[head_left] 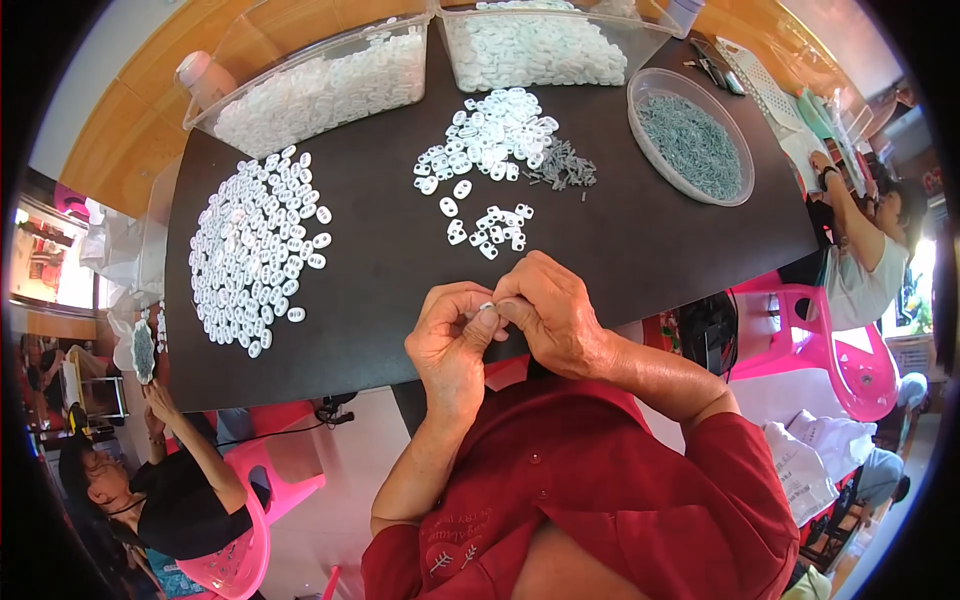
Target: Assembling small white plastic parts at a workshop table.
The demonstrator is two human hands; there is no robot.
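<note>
Close to the table's near edge, my two hands meet at the fingertips. Between the thumb and fingers of my left hand is a small white plastic piece, mostly covered. My right hand pinches right beside it; what its fingertips grip is too small to make out. Just beyond my hands lies a loose group of white plastic pieces. Farther back is a heap of white oval pieces with holes, touching a small pile of grey rods. A larger pile of white oval pieces spreads to the left.
Two clear bins full of white pieces line the far edge. A round clear tub of grey-green rods stands right, near pliers-like tools. People sit at both sides, with pink plastic chairs.
</note>
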